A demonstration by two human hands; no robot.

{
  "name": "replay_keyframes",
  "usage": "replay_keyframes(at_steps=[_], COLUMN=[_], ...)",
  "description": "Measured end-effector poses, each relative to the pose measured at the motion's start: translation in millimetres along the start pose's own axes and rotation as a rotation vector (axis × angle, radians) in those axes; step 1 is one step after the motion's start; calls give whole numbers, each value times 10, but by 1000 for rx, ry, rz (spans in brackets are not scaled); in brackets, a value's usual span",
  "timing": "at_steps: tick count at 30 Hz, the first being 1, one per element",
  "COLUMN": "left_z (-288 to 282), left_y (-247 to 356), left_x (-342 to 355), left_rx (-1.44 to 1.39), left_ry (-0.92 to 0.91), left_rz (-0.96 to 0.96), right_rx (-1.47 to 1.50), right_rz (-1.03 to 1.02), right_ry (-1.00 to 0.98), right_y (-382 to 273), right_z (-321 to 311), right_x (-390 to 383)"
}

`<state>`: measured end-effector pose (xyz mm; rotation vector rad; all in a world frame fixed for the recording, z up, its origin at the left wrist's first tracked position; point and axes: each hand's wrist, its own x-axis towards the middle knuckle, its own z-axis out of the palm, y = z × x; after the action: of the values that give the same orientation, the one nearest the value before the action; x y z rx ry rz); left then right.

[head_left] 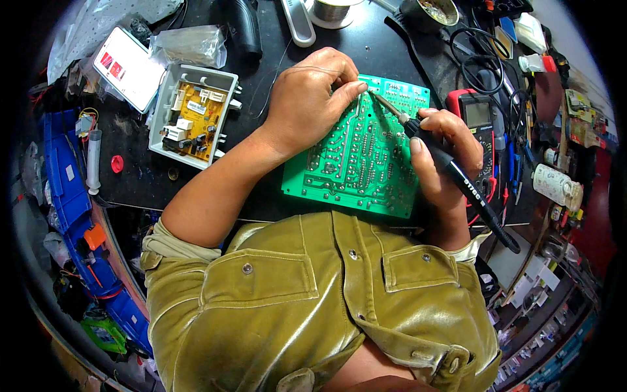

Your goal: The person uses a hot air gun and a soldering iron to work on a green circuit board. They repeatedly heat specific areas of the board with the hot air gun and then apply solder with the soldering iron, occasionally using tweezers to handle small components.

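Observation:
A green circuit board point(320, 176) lies on the dark bench in front of me, its soldered side up. My right hand point(450, 147) grips a black soldering iron point(444, 160) like a pen. The iron's tip meets the board near its far edge, close to my left fingertips. My left hand point(313, 98) is closed over the far left part of the board, thumb and fingers pinched together. Thin solder wire point(313, 68) runs across the back of this hand, and its end between the fingers is hidden. A solder spool point(333, 12) stands beyond the hand.
At left sit a grey housing point(159, 130) with a yellow-brown circuit board point(199, 121) and a lit phone point(127, 68). A red-edged multimeter point(477, 111) and coiled black cables point(480, 62) crowd the right. Blue bins point(68, 183) line the left side; a metal bowl point(428, 13) stands far right.

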<state>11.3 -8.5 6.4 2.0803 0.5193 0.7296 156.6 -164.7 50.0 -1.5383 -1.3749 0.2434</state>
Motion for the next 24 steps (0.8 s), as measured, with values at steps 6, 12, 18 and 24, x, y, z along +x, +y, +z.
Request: replay_keyframes(at_steps=[6, 12, 18, 24], left_z=[2, 4, 0, -3], left_y=[0, 6, 5, 20], left_x=[3, 2, 2, -2], left_rx=[11, 12, 13, 19], left_ry=[4, 7, 6, -9], left_rz=[8, 10, 19, -10], right_rx=[-2, 3, -8, 3], right_rz=[1, 27, 50, 67], right_ry=[-2, 33, 38, 31], right_y=[-13, 29, 20, 13], right_z=[-8, -1, -1, -3], right_x=[8, -31, -36, -34])
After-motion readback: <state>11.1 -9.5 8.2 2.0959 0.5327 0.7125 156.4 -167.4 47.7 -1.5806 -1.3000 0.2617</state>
